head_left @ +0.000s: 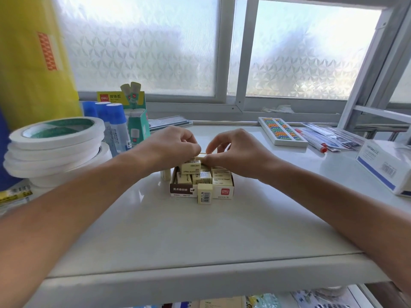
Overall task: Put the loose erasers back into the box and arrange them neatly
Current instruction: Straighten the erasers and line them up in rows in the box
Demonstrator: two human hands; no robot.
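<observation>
Hands (203, 150) — just above eraser box (201, 191)

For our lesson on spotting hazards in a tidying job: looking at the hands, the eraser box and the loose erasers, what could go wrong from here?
1. Both hands, left hand and right hand, work close together over the box; a slip could tip the eraser perched above the others.
2. The loose eraser leaning against the box front may topple if the box shifts.
3. Another eraser stands left of the box, partly hidden by the left arm, so it could be overlooked.
</observation>
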